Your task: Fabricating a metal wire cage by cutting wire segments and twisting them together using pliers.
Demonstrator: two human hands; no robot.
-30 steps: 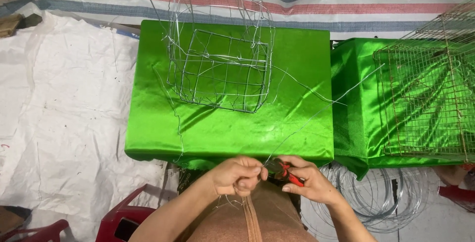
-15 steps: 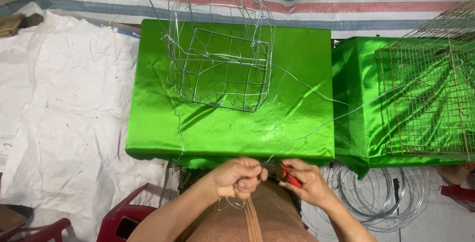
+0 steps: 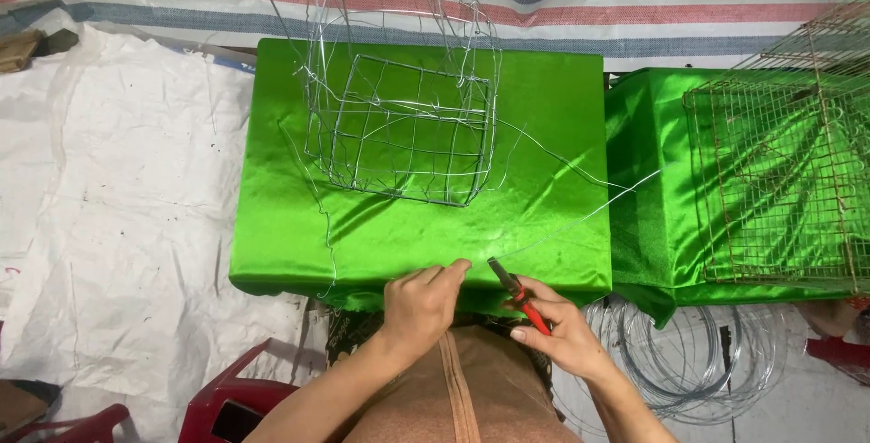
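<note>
Head view: the left hand [image 3: 421,303] pinches the near end of a thin wire [image 3: 562,226] at the table [image 3: 272,253] edge, holding it steady so the red-handled pliers [image 3: 517,296], gripped in the right hand [image 3: 562,334], can bite just beside the fingertips. The wire is pale and springy and curves away rightwards. Beyond the hands sits a half-woven wire cage [image 3: 403,126].

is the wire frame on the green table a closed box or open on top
Open on top: the wire frame has a gridded base and sides, with loose wires rising above it.
</note>
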